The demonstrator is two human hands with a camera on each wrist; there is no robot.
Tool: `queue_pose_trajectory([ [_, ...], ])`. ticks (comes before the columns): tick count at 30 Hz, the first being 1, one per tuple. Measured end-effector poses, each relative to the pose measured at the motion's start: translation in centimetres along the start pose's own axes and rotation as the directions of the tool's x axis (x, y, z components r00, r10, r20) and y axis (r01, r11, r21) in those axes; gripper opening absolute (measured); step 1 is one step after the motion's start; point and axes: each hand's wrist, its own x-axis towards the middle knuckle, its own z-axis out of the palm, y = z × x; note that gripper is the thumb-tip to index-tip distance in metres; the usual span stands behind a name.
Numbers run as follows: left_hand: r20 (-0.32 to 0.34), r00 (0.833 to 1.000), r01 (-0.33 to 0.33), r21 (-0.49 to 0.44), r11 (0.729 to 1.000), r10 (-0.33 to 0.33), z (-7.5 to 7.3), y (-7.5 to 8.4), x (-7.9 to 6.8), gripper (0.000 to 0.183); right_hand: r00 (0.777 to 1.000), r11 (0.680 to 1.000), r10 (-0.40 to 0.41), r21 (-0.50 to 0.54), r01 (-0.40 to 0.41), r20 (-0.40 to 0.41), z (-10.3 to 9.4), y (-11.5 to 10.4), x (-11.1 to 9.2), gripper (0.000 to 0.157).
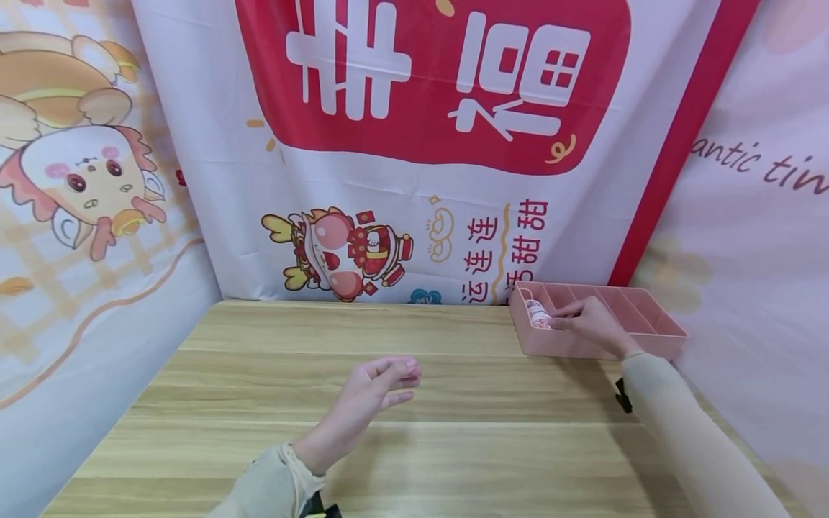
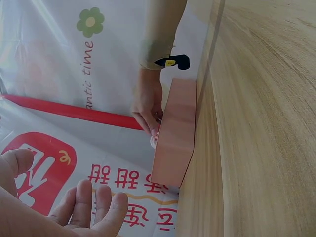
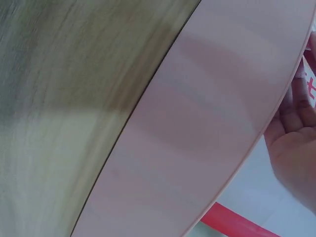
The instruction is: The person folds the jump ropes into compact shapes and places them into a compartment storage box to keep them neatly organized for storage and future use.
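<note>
My right hand [image 1: 592, 324] reaches over the front rim of a pink divided box [image 1: 583, 345]. Its thumb and fingertips pinch a small white-and-pink bundle [image 1: 537, 314] in the leftmost compartment; the bundle's lower part is hidden by the box wall. From the left wrist view, the bundle [image 2: 154, 140] peeks out at the box rim beneath the right fingertips. In the right wrist view the box wall hides the right fingertips. My left hand [image 1: 372, 396] hovers over the middle of the table, fingers loosely bent, holding nothing.
The wood-grain table [image 1: 272, 403] runs back to a printed cloth [image 1: 414, 216] with red and white designs. Printed cloths also hang along the left and right sides. The pink box stands at the back right corner, near the right-hand cloth.
</note>
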Motion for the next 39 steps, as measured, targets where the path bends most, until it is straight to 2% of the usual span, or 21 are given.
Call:
queue_pose_trajectory([
  [5,-0.005,1.000,-0.005,-0.002,1.000,0.005,0.0,0.0,-0.1,0.051,1.000,0.999,0.031,-0.033,-0.031,0.002,-0.1,-0.7,0.4,0.036],
  [11,-0.007,1.000,-0.002,0.006,1.000,0.002,0.0,0.2,-0.1,0.052,0.999,0.993,0.032,-0.114,-0.027,0.037,-0.4,-1.9,0.8,0.018],
  [15,-0.004,1.000,-0.002,0.005,1.000,0.002,0.1,0.3,0.0,0.052,0.996,0.991,0.081,-0.114,-0.076,0.039,-0.2,-2.2,1.0,0.022],
  [17,-0.004,1.000,-0.004,0.003,1.000,0.004,0.2,0.3,0.1,0.052,0.996,0.991,0.076,-0.118,-0.070,0.048,-0.2,-2.3,1.1,0.027],
  [23,-0.006,1.000,0.004,0.005,1.000,-0.004,0.5,0.2,0.2,0.052,0.998,0.995,0.042,-0.088,-0.039,0.040,-0.4,-1.2,0.5,0.017],
  [29,-0.016,1.000,0.009,0.001,1.000,-0.009,0.4,0.0,0.3,0.052,1.000,1.000,0.014,-0.001,-0.014,0.007,-0.5,0.1,-0.3,0.035],
  [34,-0.023,1.000,-0.001,-0.001,1.000,0.001,0.2,-0.1,0.4,0.051,1.000,0.999,-0.016,0.032,0.016,-0.021,-0.9,0.3,-0.5,0.034],
  [39,-0.027,1.000,-0.001,0.016,1.000,0.001,-0.1,0.1,0.6,0.051,0.999,0.999,-0.018,0.048,0.021,-0.047,-1.3,-0.4,-1.2,0.034],
])
